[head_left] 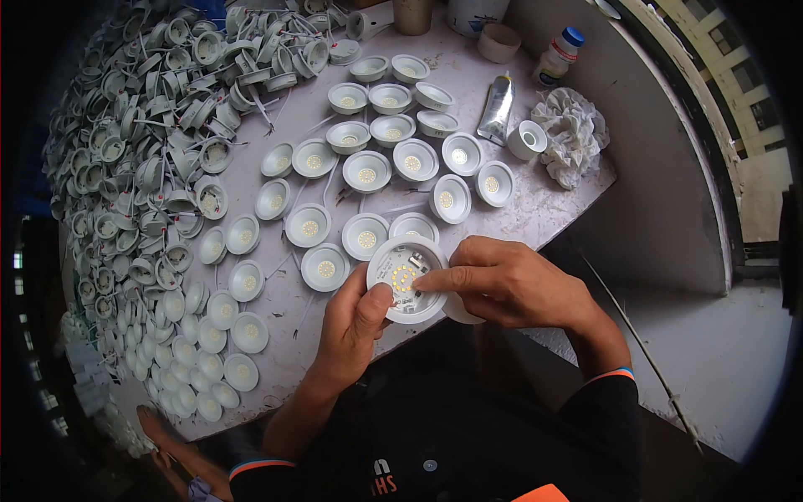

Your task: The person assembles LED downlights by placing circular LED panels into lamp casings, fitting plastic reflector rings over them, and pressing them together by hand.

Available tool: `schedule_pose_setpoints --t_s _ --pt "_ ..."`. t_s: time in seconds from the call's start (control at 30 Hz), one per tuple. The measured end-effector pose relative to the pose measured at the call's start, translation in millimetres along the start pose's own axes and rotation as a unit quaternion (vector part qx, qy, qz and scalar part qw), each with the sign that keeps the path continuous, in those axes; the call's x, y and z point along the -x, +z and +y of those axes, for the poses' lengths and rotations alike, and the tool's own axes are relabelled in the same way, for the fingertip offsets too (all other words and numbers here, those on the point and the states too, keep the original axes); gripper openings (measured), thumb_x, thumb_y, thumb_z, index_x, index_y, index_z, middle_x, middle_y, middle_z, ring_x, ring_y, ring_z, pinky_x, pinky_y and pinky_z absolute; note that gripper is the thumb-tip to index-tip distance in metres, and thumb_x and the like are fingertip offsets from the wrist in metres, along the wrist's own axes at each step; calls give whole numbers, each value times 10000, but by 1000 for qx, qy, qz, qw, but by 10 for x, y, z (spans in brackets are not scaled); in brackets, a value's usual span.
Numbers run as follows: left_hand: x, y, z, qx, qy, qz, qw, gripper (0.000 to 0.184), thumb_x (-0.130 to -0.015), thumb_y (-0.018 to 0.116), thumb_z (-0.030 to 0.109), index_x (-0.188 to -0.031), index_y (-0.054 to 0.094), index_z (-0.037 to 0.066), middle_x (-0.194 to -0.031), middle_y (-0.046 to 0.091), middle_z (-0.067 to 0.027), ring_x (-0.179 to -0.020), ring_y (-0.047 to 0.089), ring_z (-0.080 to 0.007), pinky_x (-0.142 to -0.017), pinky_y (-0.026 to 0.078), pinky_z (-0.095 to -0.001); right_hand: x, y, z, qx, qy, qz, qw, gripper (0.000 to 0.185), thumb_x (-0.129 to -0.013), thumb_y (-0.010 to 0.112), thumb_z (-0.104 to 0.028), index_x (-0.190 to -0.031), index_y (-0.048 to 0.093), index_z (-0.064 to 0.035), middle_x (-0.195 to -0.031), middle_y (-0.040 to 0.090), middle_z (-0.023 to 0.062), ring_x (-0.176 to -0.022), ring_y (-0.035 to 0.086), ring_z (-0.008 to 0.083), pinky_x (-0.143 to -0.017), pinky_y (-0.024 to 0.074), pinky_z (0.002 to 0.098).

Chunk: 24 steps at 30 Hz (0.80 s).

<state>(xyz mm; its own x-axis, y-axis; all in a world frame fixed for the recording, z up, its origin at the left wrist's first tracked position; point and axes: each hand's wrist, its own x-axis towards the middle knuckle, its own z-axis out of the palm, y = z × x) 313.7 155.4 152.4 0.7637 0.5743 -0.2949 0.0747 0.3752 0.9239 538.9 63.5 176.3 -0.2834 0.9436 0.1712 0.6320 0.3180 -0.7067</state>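
My left hand (351, 322) grips a round white LED downlight housing (407, 316) by its rim, thumb over the front edge. Inside the housing lies a circuit board with a ring of yellow LED chips. My right hand (514, 284) has its index finger stretched over the board, its tip at the chips. Its other fingers are curled around a white round lamp part (462, 311), mostly hidden under the hand. Just beyond the held housing, white downlights with reflectors (365, 237) stand in loose rows on the table (535, 197).
A large heap of housings with wires (159, 125) covers the table's left side, with white reflector cups (188, 376) near the front. At the right are a silver tube (497, 109), a white cup (527, 140), crumpled tissue (572, 136) and a blue-capped bottle (560, 57). Another person's arm (184, 452) shows lower left.
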Motion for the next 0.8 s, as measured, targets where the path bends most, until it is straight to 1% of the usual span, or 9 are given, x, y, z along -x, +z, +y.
schedule_pose_setpoints --t_s 0.23,0.3,0.4,0.47,0.53,0.67,0.73,0.77,0.8 --pt "-28 21 26 -35 20 16 999 443 -1011 470 379 -1222 506 -9 -817 528 33 -630 394 -6 -536 316 -179 -16 10 -28 32 13 -7 999 487 -757 645 6 -1227 609 -116 -893 551 63 -799 579 248 -701 513 370" --pt "-63 55 19 -36 21 41 998 518 -996 446 443 -1225 490 -19 -783 506 23 -588 350 -14 -505 289 -182 -31 -71 -36 47 6 -6 999 487 -757 641 13 -1226 612 -116 -890 565 58 -793 576 246 -707 508 366" --pt "-109 37 67 -88 76 80 990 530 -1000 434 439 -1263 475 -20 -815 528 19 -624 390 -17 -524 306 -178 -7 -228 -92 -101 133 154 974 320 -778 655 12 -1080 698 -84 -908 654 60 -843 580 176 -780 460 306" --pt "-96 0 11 -104 64 64 990 557 -1001 411 459 -1286 465 -17 -837 537 15 -644 409 -17 -531 312 -176 1 -86 3 -270 122 274 915 233 -803 676 -27 -1031 709 -51 -941 664 60 -883 574 140 -825 442 291" --pt "-77 5 -39 -121 49 40 991 584 -1003 389 479 -1308 455 -14 -859 547 11 -665 428 -17 -538 318 -175 -132 67 -25 -289 121 294 903 216 -823 680 -56 -1037 701 -34 -955 665 63 -910 571 135 -849 434 291" --pt "-33 61 -110 -110 37 50 992 721 -991 314 562 -1390 372 -36 -954 565 -12 -688 455 -19 -527 325 -165 -338 363 -35 -115 27 294 949 224 -787 692 -23 -1008 701 -62 -948 640 56 -980 539 209 -865 439 336" --pt "-33 69 -136 -33 110 15 993 581 -1023 377 445 -1323 413 -52 -1070 568 -91 -950 544 -121 -815 447 -260 -365 485 6 -90 9 312 946 231 -787 685 -13 -1010 702 -68 -977 617 65 -999 533 219 -869 440 342" --pt "-19 82 -117 -23 93 10 995 560 -1014 427 406 -1321 411 -61 -1202 537 -146 -1106 524 -176 -933 424 -301 -370 532 24 -62 -8 327 943 238 -786 678 -3 -1012 702 -74 -1007 594 74 -1018 526 229 -873 440 349" --pt "-20 93 -99 -24 93 9 995 560 -1014 427 406 -1321 411 -61 -1202 537 -146 -1106 524 -176 -933 424 -301 -369 567 31 -61 -8 328 943 238 -786 678 -3 -1012 702 -74 -1007 594 74 -1018 526 229 -873 440 349"
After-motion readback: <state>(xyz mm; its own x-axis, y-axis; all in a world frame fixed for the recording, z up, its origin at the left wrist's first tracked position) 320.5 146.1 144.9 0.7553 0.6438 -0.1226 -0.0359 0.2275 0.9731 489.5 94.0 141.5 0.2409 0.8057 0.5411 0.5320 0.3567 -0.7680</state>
